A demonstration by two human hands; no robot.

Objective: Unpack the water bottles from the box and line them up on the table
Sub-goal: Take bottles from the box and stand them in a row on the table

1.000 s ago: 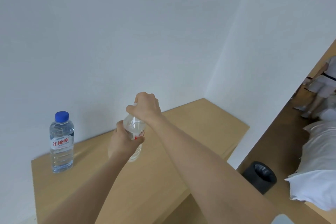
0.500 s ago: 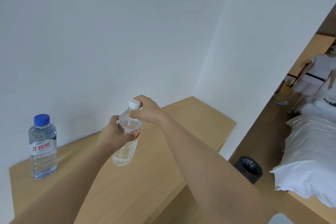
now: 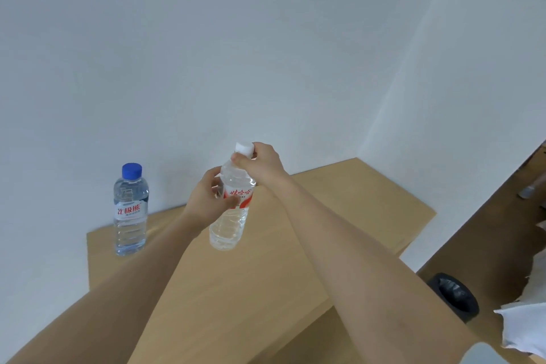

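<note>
I hold a clear water bottle (image 3: 233,216) with a white cap and a red-and-white label, slightly tilted, just above the wooden table (image 3: 339,216). My left hand (image 3: 206,201) wraps around its middle at the label. My right hand (image 3: 263,164) grips its neck just below the cap. A second clear bottle (image 3: 130,210) with a blue cap and a white label stands upright on the table at the far left, near the wall. No box is in view.
The table sits in a corner between two white walls. On the floor to the right are a black waste bin (image 3: 456,297) and white bedding (image 3: 523,325). The table's right edge runs close to the bin.
The held bottle has come more upright and its label now faces me. The view has shifted, so the blue-capped bottle sits further toward the middle of the frame. Both hands keep their grip.
</note>
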